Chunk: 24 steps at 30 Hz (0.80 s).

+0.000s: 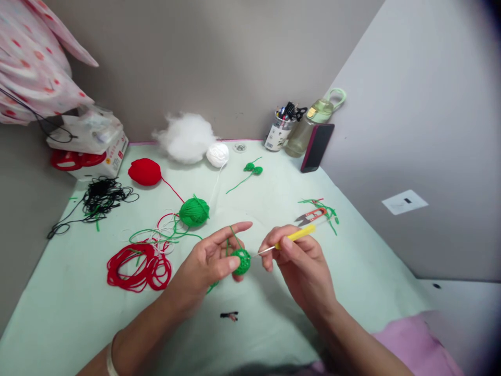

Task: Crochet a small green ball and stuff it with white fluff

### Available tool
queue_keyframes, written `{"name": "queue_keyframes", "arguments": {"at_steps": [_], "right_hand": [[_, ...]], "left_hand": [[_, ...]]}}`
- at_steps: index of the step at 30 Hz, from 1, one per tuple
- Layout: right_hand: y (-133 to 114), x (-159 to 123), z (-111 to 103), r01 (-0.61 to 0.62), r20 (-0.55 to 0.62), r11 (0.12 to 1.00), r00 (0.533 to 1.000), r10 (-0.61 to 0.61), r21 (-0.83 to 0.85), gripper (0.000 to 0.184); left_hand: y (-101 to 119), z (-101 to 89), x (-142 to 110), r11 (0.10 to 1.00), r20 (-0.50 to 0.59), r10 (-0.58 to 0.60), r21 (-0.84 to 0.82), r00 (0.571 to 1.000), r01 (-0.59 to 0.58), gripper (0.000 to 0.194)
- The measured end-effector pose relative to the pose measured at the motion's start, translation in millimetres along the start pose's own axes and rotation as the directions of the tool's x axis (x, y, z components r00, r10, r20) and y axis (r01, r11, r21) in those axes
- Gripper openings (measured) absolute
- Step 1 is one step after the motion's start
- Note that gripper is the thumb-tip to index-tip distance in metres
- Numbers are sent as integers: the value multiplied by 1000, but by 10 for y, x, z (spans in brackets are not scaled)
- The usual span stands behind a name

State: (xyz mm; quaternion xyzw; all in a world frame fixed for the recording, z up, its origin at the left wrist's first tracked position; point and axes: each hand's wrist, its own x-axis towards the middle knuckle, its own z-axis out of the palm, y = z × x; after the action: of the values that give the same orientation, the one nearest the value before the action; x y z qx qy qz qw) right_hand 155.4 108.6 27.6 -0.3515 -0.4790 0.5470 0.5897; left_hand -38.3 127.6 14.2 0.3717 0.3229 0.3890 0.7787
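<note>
Two bare arms reach up from the bottom, the left arm (144, 331) from the left corner and the right arm (362, 334) from the right. They lean in, so the two hands are near each other but don't touch. The left hand (209, 258) pinches with its thumb (225, 269), and its pointer finger (235, 230) sticks out toward the other hand. The right hand (303, 261) pinches too, thumb (295, 253) on top, fingers curled, like holding a pencil.
</note>
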Motion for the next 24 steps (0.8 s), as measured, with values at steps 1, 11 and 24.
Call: {"name": "queue_keyframes", "arguments": {"at_steps": [1, 11, 24], "right_hand": [[8, 5, 12, -3, 5, 1000, 1000, 3, -15, 21], [189, -193, 70, 526, 218, 511, 810, -544, -680, 35], [16, 14, -42, 108, -20, 992, 994, -110, -68, 14]], "left_hand": [[9, 11, -8, 999, -33, 19, 35, 999, -17, 50], [-31, 152, -42, 999, -58, -29, -25, 998, 27, 62], [57, -3, -15, 991, 82, -89, -93, 993, 97, 43]]}}
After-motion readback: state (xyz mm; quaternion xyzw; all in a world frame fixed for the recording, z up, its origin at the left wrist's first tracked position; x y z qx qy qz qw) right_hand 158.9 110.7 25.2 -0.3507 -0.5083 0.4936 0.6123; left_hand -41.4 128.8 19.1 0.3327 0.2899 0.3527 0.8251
